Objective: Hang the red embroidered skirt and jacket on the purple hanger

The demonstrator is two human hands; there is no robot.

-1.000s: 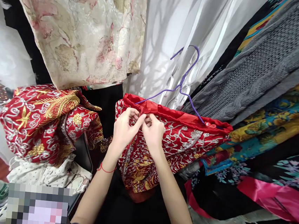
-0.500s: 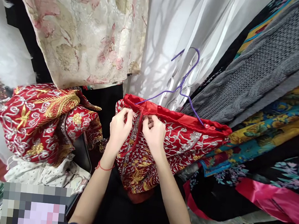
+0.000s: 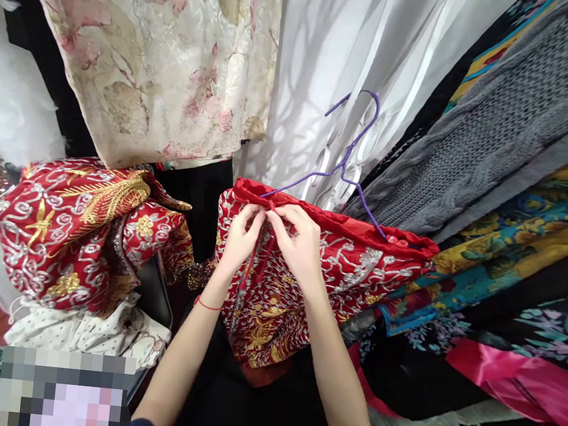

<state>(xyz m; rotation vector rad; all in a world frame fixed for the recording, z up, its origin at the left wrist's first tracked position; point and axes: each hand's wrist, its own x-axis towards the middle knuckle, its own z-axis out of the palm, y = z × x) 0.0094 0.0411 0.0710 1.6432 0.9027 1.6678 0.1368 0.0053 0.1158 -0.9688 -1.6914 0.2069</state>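
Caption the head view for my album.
Left hand and right hand meet at the top of a red garment on a purple hanger.

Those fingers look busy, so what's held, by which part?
The left hand and right hand pinch the red garment on the purple hanger at its top edge, where ties hang; whether cloth or tie is unclear.

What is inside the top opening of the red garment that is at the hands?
The two arms of the purple hanger go down into the red garment, where some red lining shows. The hanger's lower ends and the deeper inside are covered.
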